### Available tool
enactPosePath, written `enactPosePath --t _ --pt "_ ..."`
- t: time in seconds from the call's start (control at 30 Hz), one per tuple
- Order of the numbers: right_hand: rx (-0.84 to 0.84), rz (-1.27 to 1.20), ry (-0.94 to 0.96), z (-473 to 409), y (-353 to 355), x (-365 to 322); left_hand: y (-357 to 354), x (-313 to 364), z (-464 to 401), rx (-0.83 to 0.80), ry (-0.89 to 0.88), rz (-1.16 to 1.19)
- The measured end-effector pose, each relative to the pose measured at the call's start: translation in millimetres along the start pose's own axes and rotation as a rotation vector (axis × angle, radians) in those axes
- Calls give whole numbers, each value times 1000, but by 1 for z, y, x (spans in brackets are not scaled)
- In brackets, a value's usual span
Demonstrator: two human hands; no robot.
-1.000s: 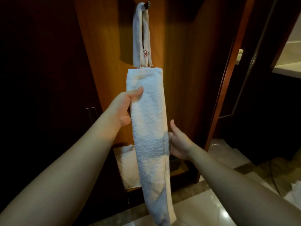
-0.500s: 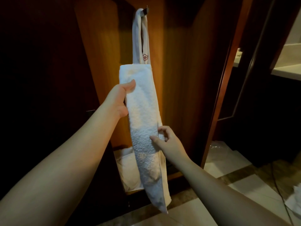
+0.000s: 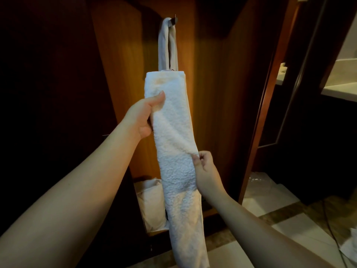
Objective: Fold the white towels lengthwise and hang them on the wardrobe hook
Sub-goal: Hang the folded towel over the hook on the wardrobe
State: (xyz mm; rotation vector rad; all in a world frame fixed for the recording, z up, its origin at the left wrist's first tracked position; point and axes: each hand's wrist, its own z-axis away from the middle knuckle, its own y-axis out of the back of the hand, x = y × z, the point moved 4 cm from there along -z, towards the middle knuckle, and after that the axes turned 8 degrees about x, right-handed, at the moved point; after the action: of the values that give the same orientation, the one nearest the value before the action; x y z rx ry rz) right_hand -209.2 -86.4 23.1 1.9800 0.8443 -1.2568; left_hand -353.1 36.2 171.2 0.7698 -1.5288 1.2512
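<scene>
A white towel, folded into a long narrow strip, hangs upright in front of me. My left hand grips its left edge near the top, thumb across the front. Lower down, my right hand pinches the towel's right edge with curled fingers. Behind it, a white cloth bag strap hangs from a dark hook on the wooden wardrobe panel. The towel's top edge covers the lower end of that strap.
At the bottom of the wardrobe sits a white bundle on a low shelf. A wooden door frame stands to the right. Beyond it lie a tiled floor, a dark cable and a pale counter.
The towel rose toward the hook. My right hand went from lying open beside the towel to pinching its right edge.
</scene>
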Motion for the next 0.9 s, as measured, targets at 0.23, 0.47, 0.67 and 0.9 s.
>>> enactPosePath --t 0.23,0.47,0.67,0.9 --pt "-467 -355 -375 -8 3 14 -1 -1 -8 139 32 62" --pt "-918 -297 -541 -2 15 9 -2 -12 -24 266 79 -29" --pt "-938 -329 -623 4 28 -2 1 -24 -39 353 176 -93" --pt "-1045 -409 -720 21 38 -8 4 -30 -52 357 216 -96"
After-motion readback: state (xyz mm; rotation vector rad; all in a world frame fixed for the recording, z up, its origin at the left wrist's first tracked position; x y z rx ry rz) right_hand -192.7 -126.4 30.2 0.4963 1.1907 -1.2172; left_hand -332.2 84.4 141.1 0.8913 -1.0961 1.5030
